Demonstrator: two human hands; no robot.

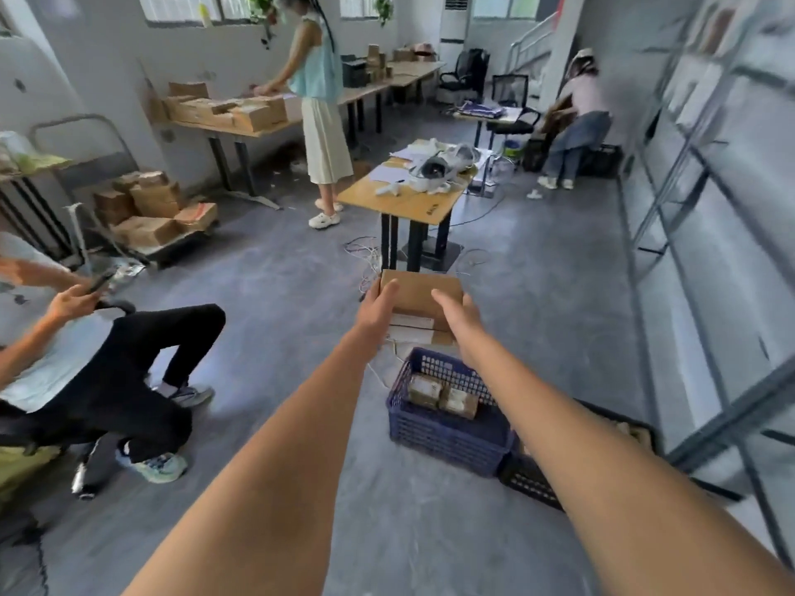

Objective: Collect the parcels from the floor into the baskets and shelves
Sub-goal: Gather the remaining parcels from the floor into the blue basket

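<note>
A brown cardboard parcel (pixel 419 294) with a white label is held out at arm's length between both my hands. My left hand (pixel 378 309) grips its left side and my right hand (pixel 458 316) grips its right side. It hangs just above and beyond the far rim of a blue plastic basket (pixel 447 436) on the floor. Two small brown parcels (pixel 443 395) lie inside that basket. A black basket (pixel 531 477) stands next to it on the right, partly hidden by my right forearm.
Grey metal shelves (pixel 710 251) run along the right wall. A small wooden table (pixel 408 200) with loose cables at its foot stands just beyond the baskets. A seated person (pixel 107 372) is at the left. A cart of boxes (pixel 150 217) stands at the far left.
</note>
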